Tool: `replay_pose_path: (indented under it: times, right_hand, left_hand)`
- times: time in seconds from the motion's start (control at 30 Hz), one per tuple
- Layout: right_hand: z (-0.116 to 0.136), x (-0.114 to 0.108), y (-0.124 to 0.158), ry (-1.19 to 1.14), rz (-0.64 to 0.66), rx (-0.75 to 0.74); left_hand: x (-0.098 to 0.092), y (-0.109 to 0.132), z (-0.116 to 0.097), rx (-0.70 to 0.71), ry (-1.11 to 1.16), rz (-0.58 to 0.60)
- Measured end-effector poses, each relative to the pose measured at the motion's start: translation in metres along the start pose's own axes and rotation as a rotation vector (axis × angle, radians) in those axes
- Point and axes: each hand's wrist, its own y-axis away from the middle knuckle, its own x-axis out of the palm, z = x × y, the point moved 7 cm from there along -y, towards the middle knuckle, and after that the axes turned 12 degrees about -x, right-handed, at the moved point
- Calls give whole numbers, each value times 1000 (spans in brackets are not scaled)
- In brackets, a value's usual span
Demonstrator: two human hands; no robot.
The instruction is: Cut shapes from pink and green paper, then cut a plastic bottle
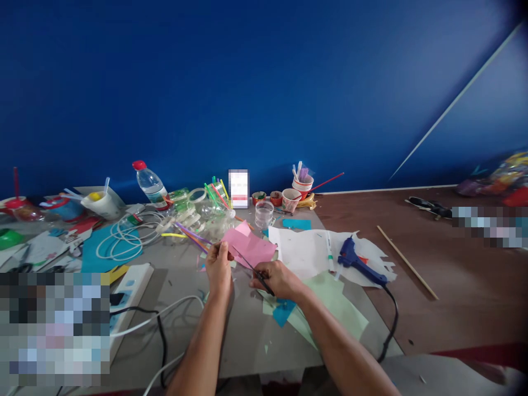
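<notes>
A sheet of pink paper [252, 246] is pinched at its left edge by my left hand [219, 269], held above the grey table. My right hand [278, 280] grips a pair of scissors [264, 282] by the dark handles. Their blades point up and left, lying along the lower edge of the pink paper. Whether the blades are parted I cannot make out. Below my right hand lie a blue paper scrap [284, 313] and pale green paper [330, 305].
A blue glue gun [363, 264] rests on white paper [301, 253] at right, beside a wooden stick [406, 261]. Plastic bottles [150, 184], cables, cups [291, 200] and straws crowd the back. A white power strip [134, 291] stands at left.
</notes>
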Motion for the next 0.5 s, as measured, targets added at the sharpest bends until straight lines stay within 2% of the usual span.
replay_pose_path:
  times: [0.1, 0.37, 0.5]
  right_hand:
    - [-2, 1, 0, 3, -1, -3]
    - [-3, 2, -1, -16, 8, 33]
    - [-4, 1, -1, 9, 6, 30]
  left_hand:
    - [1, 0, 0, 8, -5, 36]
    - [2, -3, 4, -9, 77, 31]
    - [4, -2, 8, -75, 124, 26]
